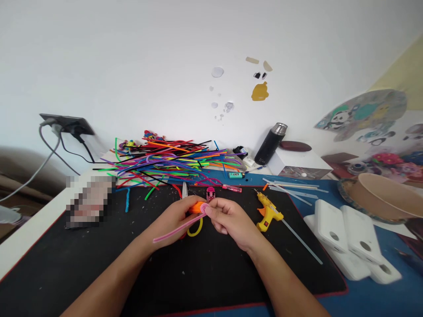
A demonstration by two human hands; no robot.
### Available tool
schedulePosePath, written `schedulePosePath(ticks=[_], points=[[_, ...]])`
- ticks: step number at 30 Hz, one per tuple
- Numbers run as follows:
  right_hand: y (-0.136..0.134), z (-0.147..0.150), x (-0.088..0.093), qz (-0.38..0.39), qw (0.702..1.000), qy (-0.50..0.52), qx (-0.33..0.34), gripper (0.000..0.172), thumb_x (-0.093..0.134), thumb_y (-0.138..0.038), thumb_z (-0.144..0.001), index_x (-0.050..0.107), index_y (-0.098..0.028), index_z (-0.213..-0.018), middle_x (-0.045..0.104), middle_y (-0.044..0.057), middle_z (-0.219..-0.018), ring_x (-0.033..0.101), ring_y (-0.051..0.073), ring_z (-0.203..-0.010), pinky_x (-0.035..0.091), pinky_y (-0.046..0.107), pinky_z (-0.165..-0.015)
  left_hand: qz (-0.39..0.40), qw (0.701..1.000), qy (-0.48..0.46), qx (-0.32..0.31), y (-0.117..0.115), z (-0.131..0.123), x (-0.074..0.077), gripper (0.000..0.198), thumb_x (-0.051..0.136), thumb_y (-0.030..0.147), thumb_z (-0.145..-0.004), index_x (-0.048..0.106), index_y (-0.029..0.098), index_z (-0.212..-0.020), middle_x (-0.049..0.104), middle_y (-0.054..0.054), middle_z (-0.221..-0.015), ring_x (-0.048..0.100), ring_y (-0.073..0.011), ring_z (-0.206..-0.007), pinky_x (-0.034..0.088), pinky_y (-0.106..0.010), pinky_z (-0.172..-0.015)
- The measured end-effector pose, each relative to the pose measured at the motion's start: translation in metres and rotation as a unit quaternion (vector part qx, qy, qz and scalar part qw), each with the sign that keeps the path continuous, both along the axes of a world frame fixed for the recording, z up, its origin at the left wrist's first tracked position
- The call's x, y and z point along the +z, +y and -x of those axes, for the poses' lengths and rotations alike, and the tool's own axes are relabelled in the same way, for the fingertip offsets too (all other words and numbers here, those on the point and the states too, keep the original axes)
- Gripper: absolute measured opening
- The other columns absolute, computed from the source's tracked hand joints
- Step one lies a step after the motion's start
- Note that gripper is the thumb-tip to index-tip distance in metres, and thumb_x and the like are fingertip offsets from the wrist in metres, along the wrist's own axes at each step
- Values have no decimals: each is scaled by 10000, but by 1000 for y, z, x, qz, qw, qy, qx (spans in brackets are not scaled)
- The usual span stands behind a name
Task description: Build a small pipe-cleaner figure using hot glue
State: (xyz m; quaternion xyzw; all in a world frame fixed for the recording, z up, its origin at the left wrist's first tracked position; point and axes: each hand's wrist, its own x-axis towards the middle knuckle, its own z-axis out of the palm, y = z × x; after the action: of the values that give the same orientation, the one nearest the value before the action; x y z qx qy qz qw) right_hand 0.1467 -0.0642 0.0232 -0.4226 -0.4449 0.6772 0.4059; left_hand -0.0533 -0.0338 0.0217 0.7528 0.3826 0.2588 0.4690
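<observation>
Both my hands meet over the middle of the black mat (185, 281). Between the fingers of my left hand (173, 218) is an orange piece (196, 207) that looks like wound pipe cleaner. My right hand (228, 218) pinches a pink pipe cleaner (178, 230) at its coiled end, against the orange piece; its straight tail runs down to the left across my left hand. Under my hands lie scissors (194, 228) with a yellow handle, partly covered. A small pink figure with a black-marked face (210, 193) stands just beyond my fingertips.
A heap of coloured pipe cleaners (165, 158) spreads along the back. Right of my hands lies a yellow glue gun (269, 212) with a glue stick in it. Farther right are white power-bank-like boxes (332, 224) and a round bowl (386, 193). A black flask (271, 143) leans behind.
</observation>
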Motion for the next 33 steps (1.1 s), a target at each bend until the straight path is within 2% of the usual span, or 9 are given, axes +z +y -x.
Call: schedulePosePath(ticks=[3,8,12,16,20,23,25,29,33], points=[[0,0,-1,2,1000,-5,1,470,833,-613,-775,635,-187,-777,463,-78,-555,326,72,-478,169,245,-453,-5,1000,-5,-8,1,0,1,307,582,453,-985,712,216,-1130,745,-76,-1086,666,-249,-958,514,-313,-833],[0,0,-2,2,1000,-9,7,483,819,-629,-783,612,-193,-752,468,-75,-532,313,75,-469,163,247,-452,-8,1000,0,-16,0,-1,3,307,566,465,-995,713,210,-1082,741,-73,-1040,660,-241,-927,516,-316,-825],[0,0,-3,-2,1000,-11,8,494,806,-639,-793,599,-194,-737,459,-77,-519,297,73,-461,167,246,-453,-8,1000,-19,-12,-3,-2,4,330,592,423,-981,697,231,-1228,738,-89,-1118,674,-250,-977,534,-338,-865],[0,0,-4,-1,1000,-13,7,501,799,-645,-797,579,-199,-729,463,-76,-513,302,73,-455,174,248,-454,44,999,-16,-23,-7,1,9,468,576,409,-993,577,262,-1438,734,-76,-1083,677,-216,-849,548,-291,-725],[0,-1,-3,-4,1000,-5,3,514,796,-646,-800,553,-203,-705,470,-74,-509,298,70,-452,173,250,-459,39,998,-28,-34,-8,5,14,471,579,397,-1001,569,294,-1460,714,-73,-1204,679,-235,-985,552,-309,-848],[1,-2,-3,3,1000,-3,0,499,798,-629,-807,558,-202,-714,475,-74,-516,303,69,-451,173,250,-457,57,997,-33,-40,-7,5,14,505,553,425,-1017,530,284,-1501,713,-53,-973,668,-230,-875,550,-295,-775],[1,-2,-3,4,1000,-5,5,479,797,-610,-818,565,-201,-725,472,-75,-519,305,71,-453,175,250,-455,69,996,-30,-50,-6,5,12,526,524,436,-1030,490,281,-1532,685,-43,-914,647,-212,-814,542,-283,-742],[1,-2,-3,0,1000,-4,8,462,792,-600,-826,580,-199,-741,472,-76,-515,303,72,-452,174,251,-458,63,996,-36,-46,-7,4,7,528,510,421,-1035,452,319,-1549,684,-56,-1066,620,-178,-780,538,-267,-709],[1,-2,-2,7,1000,3,6,469,809,-598,-807,577,-198,-730,472,-79,-506,289,67,-445,162,251,-458,16,998,-39,-41,-8,5,5,438,526,392,-1030,552,325,-1463,687,-79,-1217,647,-202,-893,550,-291,-794]])
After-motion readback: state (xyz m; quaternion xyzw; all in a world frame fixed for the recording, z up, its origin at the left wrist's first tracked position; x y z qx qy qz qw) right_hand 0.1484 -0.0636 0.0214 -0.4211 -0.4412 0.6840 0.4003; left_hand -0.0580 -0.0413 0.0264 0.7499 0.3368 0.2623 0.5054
